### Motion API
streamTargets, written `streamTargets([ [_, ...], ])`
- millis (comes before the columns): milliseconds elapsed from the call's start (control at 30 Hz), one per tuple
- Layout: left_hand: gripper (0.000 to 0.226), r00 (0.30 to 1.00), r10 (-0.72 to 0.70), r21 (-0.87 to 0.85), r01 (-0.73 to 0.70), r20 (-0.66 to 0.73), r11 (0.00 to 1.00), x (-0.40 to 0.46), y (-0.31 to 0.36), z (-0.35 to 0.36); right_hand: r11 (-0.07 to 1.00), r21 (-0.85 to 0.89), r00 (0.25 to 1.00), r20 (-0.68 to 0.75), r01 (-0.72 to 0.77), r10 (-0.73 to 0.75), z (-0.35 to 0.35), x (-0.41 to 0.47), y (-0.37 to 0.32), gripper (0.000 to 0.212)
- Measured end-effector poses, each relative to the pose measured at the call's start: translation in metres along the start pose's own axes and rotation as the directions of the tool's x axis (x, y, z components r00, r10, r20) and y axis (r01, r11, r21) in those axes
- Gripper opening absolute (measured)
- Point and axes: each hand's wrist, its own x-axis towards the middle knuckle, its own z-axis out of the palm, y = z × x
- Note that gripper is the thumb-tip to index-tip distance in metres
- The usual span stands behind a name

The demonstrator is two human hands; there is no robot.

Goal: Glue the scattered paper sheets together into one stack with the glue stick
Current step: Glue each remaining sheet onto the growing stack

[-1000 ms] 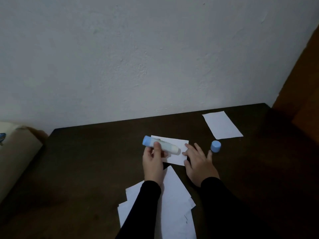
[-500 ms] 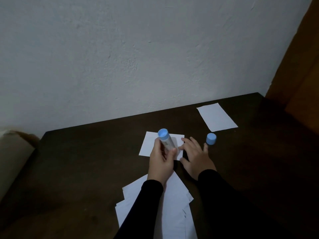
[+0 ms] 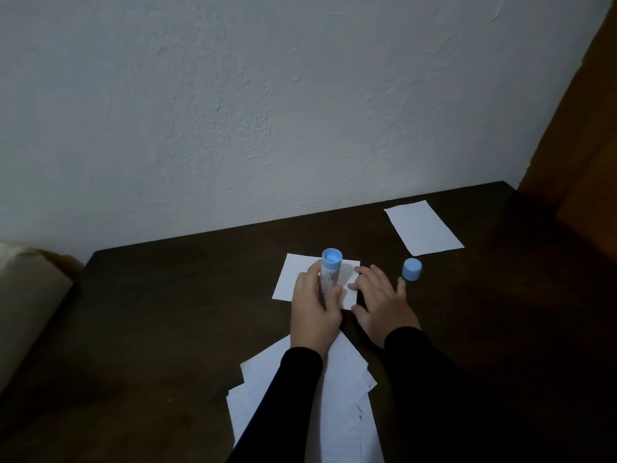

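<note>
My left hand (image 3: 315, 305) grips the glue stick (image 3: 330, 272), a white tube with a blue end pointing up, its lower end down on a small white paper sheet (image 3: 293, 279). My right hand (image 3: 380, 302) lies flat with spread fingers, pressing the sheet's right edge. The blue cap (image 3: 411, 269) stands on the dark table just beyond my right fingertips. Another white sheet (image 3: 422, 232) lies alone at the far right. A loose pile of white sheets (image 3: 344, 396) sits near me, partly hidden under my forearms.
The dark wooden table (image 3: 167, 329) runs up to a white wall (image 3: 267, 111). A beige padded object (image 3: 23, 295) stands off the table's left side. Brown wooden furniture (image 3: 587, 145) rises at the right.
The glue stick went from lying sideways in my left hand to standing upright on the small sheet. My right hand stayed on the sheet's edge. The camera tilted slightly.
</note>
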Motion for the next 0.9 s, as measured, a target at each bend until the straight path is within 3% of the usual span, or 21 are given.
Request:
streamTargets([
  [200, 0.051, 0.948, -0.171, -0.112, 0.146, -0.27, 0.983, 0.007, -0.004, -0.003, 1.0, -0.022, 1.0, -0.029, 0.008, -0.008, 0.001, 0.0, 0.0, 0.03],
  [367, 0.048, 0.89, -0.225, -0.121, 0.193, -0.397, 0.974, 0.01, -0.009, -0.003, 1.0, -0.016, 1.0, -0.024, 0.003, -0.003, 0.001, 0.0, 0.0, 0.029],
  [500, 0.048, 0.843, -0.285, -0.198, 0.216, -0.455, 0.956, 0.011, -0.006, -0.006, 1.0, -0.003, 1.0, -0.02, 0.002, -0.002, 0.0, 0.0, 0.0, 0.027],
  [667, 0.049, 0.766, -0.41, -0.484, 0.149, -0.495, 0.862, 0.006, -0.006, -0.015, 0.999, 0.033, 0.999, -0.033, 0.008, -0.007, 0.001, -0.001, 0.001, 0.028],
  [800, 0.061, 0.692, -0.579, -0.679, 0.174, -0.431, 0.713, 0.014, -0.007, -0.031, 0.997, 0.071, 0.999, -0.032, 0.017, -0.015, -0.001, -0.002, 0.001, 0.048],
  [900, 0.065, 0.661, -0.596, -0.727, 0.11, -0.456, 0.678, 0.02, 0.005, -0.038, 0.999, 0.044, 1.0, 0.023, -0.005, 0.004, -0.004, 0.0, 0.0, 0.056],
])
